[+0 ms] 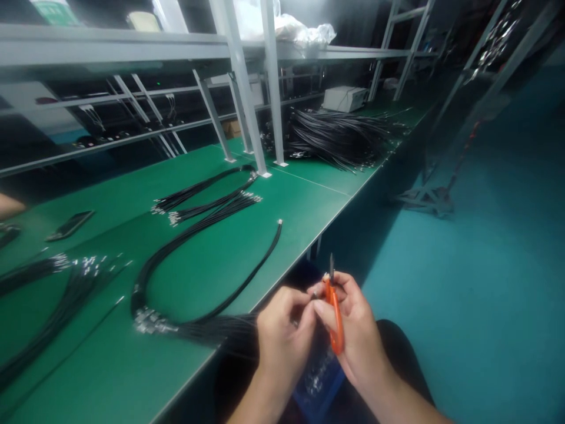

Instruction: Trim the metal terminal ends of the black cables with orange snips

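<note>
My left hand (285, 330) is closed in a pinch at the table's front edge. The loose end of a bundle of thin black cables (212, 330) runs off the edge to it; a small dark tip shows between the fingertips. Close beside it, my right hand (359, 324) holds orange-handled snips (336, 330), their dark blades pointing up and away. Its thumb and fingertips meet the left fingertips at the cable end, whose exact shape is too small to tell. The cable bundle bends in a U on the table, with silvery connectors (150, 321) gathered at its near bend.
Below my hands sits a blue bin (322, 386) with small shiny bits. The green table (309, 200) also carries more cable bundles (66, 312), a phone (70, 225), a big cable pile (339, 138) and a pale box (345, 98). Shelf posts (247, 100) stand on it. Another person's hand (9, 207) is at far left.
</note>
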Action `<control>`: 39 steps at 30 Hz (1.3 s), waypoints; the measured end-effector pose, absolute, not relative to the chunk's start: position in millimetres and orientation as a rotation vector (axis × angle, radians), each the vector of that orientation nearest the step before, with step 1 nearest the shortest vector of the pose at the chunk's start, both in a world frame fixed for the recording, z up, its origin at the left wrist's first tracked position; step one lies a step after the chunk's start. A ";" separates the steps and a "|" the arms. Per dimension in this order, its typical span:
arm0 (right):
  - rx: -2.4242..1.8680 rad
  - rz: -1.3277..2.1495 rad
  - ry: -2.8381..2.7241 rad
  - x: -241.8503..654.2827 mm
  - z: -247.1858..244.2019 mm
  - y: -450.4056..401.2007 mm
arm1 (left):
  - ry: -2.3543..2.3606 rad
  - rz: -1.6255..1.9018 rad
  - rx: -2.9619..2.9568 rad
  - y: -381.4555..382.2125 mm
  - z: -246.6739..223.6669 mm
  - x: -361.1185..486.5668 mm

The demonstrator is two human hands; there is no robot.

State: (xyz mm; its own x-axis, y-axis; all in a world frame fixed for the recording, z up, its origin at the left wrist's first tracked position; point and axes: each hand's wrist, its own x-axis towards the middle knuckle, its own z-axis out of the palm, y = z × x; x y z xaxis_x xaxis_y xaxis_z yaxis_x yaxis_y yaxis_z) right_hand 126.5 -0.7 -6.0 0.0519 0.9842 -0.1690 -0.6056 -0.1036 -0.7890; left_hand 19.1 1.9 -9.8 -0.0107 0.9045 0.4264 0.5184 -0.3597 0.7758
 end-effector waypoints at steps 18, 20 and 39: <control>-0.918 1.432 -0.657 167.0 2.1 -2.3 | 1.328 0.842 1.732 31.1 -10.3 4.5; -0.958 1.402 -0.644 169.4 2.5 0.6 | 1.467 0.693 1.932 38.3 -12.0 14.8; -1.015 1.413 -0.661 175.9 2.3 4.4 | 2.067 0.136 2.071 103.2 -27.8 -27.7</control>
